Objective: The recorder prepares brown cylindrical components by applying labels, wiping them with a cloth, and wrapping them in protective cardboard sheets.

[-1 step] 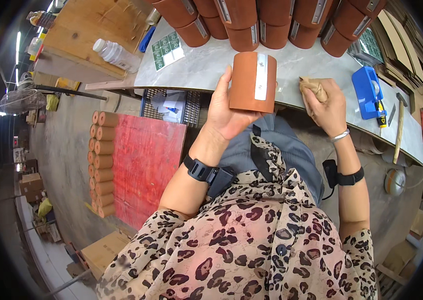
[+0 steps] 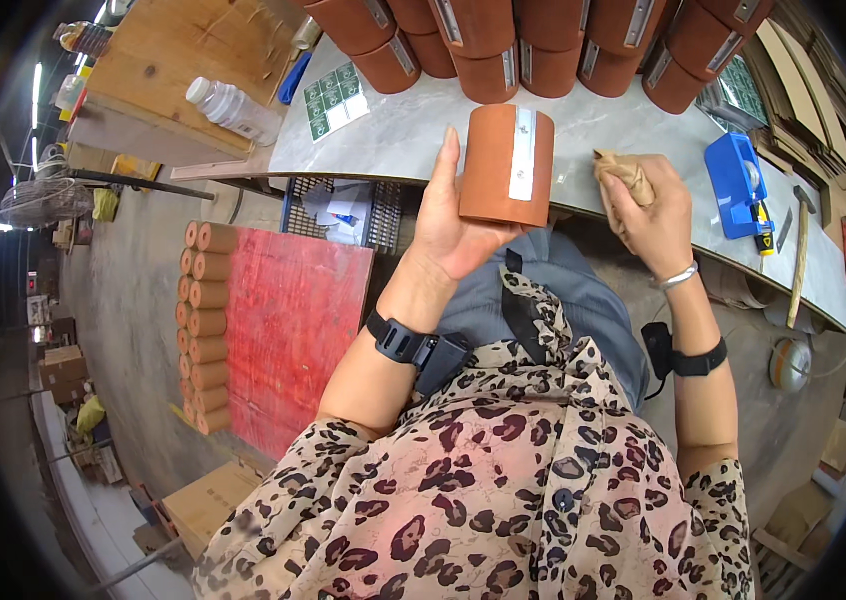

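Note:
A reddish-brown cylinder (image 2: 488, 165) with a silvery metal strip (image 2: 522, 155) down its side rests upright in my left hand (image 2: 438, 225), just over the table's near edge. My left thumb stands up beside the cylinder; the other fingers are hidden beneath and behind it. Farther right, my right hand (image 2: 661, 215) is closed round a crumpled piece of brown paper (image 2: 631, 178), a little apart from the cylinder. Across the far side of the table stand several stacked brown cylinders (image 2: 473, 75) with similar metal strips.
The marbled grey table (image 2: 393, 140) carries a green-and-white label sheet (image 2: 336, 103), a blue tape dispenser (image 2: 733, 185) and a hammer (image 2: 799, 250). A plastic bottle (image 2: 233, 108) stands left. Below are a dark crate (image 2: 308, 215), a red board (image 2: 293, 330) and several brown rolls (image 2: 208, 295).
My left thumb has lifted slightly away from the cylinder, which stays in the hand. My right hand has shifted very slightly with the crumpled paper.

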A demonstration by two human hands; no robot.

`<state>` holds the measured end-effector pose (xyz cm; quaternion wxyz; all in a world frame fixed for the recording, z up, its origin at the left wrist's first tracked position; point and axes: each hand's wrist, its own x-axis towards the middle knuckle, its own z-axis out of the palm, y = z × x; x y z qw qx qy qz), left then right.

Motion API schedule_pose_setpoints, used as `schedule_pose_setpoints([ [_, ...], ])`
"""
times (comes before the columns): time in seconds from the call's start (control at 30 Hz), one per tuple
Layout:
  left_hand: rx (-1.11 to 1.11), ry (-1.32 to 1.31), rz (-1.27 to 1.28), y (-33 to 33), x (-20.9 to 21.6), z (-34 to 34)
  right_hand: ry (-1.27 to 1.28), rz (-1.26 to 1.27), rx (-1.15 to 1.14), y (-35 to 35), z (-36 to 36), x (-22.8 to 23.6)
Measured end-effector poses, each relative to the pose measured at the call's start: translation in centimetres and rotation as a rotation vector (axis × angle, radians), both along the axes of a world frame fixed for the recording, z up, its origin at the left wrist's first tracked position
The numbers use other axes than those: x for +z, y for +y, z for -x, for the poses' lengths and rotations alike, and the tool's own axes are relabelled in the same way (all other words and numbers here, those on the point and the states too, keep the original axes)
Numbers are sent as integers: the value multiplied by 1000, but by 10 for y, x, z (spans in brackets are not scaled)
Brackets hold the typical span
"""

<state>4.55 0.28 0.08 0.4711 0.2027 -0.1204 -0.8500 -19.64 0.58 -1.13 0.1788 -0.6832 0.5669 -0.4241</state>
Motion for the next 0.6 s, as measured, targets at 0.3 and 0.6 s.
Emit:
schedule_pose_setpoints([
  [0.3, -7, -360, 111, 15, 20, 17, 38, 494, 136, -12, -72, 60],
  [0.6, -140, 230, -92, 1, -27, -8, -153, 311, -147, -24, -13, 29],
])
